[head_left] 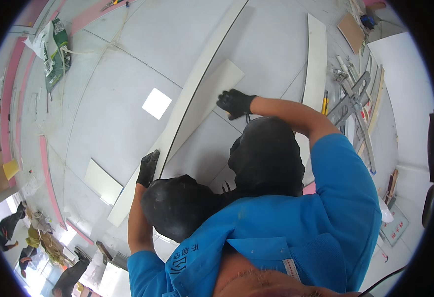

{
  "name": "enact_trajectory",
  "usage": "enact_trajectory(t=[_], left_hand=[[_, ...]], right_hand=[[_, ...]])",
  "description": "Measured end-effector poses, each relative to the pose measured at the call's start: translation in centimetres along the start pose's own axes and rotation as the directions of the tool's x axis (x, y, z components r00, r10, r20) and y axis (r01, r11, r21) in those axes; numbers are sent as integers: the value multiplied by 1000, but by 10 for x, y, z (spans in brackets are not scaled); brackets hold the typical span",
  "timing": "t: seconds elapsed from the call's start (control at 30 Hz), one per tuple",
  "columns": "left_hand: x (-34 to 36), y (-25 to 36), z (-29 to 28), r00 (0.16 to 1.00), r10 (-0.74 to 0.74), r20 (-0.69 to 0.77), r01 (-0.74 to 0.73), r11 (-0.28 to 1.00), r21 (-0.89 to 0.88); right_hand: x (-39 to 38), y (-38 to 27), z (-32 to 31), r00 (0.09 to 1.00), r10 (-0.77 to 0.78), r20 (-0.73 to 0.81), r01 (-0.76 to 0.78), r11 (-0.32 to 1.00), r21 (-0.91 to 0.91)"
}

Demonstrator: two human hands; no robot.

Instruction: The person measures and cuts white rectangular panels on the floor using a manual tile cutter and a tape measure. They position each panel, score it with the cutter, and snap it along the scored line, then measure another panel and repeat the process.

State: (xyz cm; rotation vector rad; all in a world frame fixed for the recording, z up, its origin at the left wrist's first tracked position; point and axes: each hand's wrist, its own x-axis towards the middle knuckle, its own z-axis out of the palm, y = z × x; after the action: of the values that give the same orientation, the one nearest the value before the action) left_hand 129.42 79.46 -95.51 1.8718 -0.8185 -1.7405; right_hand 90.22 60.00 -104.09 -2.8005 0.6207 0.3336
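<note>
My left hand [147, 168], in a black glove, grips the long white board [189, 86], which runs diagonally from the top middle toward the lower left. A second, shorter white plank [212, 94] lies at an angle beside it. My right hand [234, 104], also gloved, is just right of that plank with curled fingers; what it holds, if anything, is hidden, and a thin dark strand hangs below it. My two dark-clad knees [264, 153] are bent below the hands.
Tiled floor [113, 89] surrounds me. A small white square [156, 103], a white offcut [103, 180], pink strips [48, 173] and a green-white bag [56, 54] lie left. Another white board [313, 54], metal tools [355, 104] and a brown board [351, 32] are right. Assorted items [43, 242] crowd the lower left.
</note>
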Motion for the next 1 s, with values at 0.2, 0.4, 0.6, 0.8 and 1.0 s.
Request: enact_trajectory(t=[0.2, 0.4, 0.6, 0.8, 1.0], left_hand=[[-10, 4, -16, 999, 18, -32, -16, 999, 45], [39, -17, 3, 964, 226, -139, -182, 945, 271], [82, -24, 26, 968, 251, 0, -230, 887, 401], [118, -17, 49, 871, -79, 485, 150, 982, -110], [103, -34, 85, 654, -34, 756, 506, 762, -404]], right_hand=[[65, 20, -53, 951, 298, -79, -272, 931, 244], [-24, 15, -10, 954, 299, -29, -298, 953, 51], [-122, -16, 12, 866, 500, -28, -480, 844, 241], [-147, -44, 29, 717, 696, -33, -605, 645, 467], [-147, -48, 21, 743, 669, -20, -564, 643, 518]])
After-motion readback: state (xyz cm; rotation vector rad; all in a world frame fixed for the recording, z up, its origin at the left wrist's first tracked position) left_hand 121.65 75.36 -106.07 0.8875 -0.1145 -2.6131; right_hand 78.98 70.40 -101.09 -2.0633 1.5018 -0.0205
